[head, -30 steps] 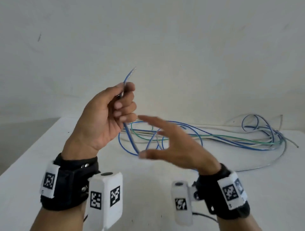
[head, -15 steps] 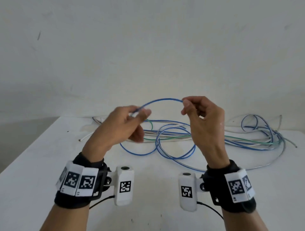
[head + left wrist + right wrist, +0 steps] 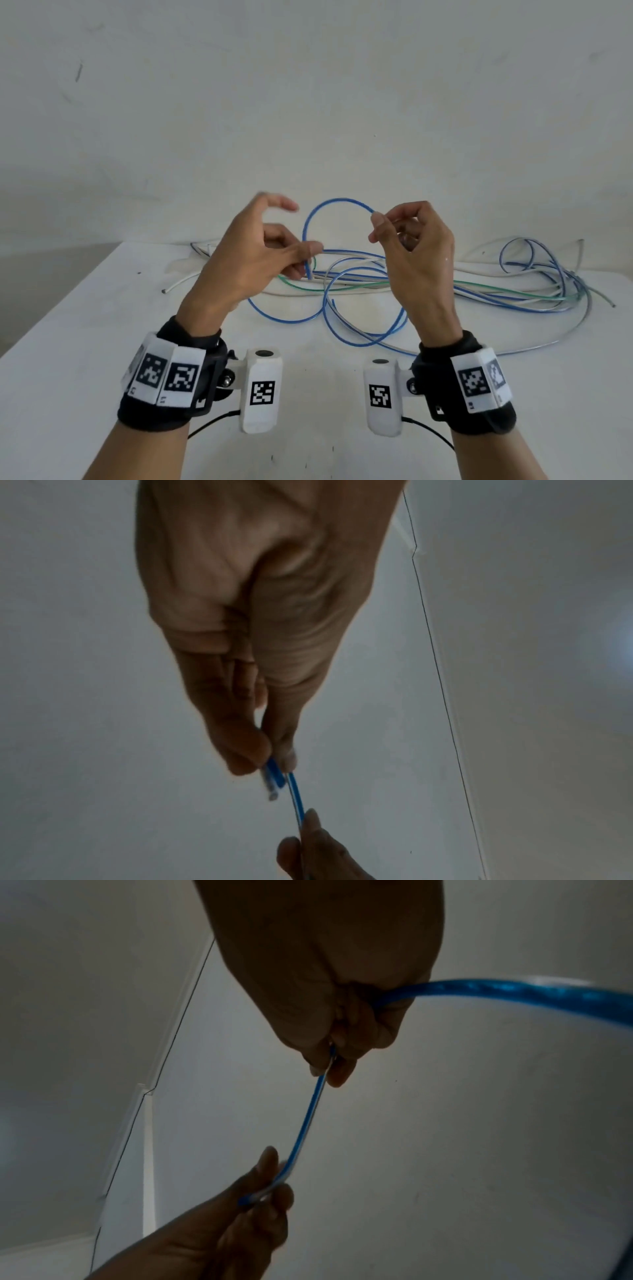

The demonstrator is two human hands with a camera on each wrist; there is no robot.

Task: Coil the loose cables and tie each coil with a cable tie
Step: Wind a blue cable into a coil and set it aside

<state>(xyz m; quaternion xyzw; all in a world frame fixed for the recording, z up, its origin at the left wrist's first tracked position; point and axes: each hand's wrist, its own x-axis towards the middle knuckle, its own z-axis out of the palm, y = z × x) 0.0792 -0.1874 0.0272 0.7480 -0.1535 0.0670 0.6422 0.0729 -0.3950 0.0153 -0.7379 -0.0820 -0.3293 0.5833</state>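
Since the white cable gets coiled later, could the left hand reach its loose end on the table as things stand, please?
Probably not yet: the left hand pinches the blue cable, though nothing blocks the white cable's loose end on the table.

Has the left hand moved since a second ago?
Yes. The left hand has dropped toward the table, away from the wall behind, and now pinches the blue cable.

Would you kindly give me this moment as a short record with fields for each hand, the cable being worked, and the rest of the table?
left hand: left hand pinches the blue cable near its free end
right hand: right hand pinches the same cable further along
blue cable: blue cable arches between both hands, above the table
other cables: loose cables, blue, green and white, uncoiled
table: white table
cable tie: none visible
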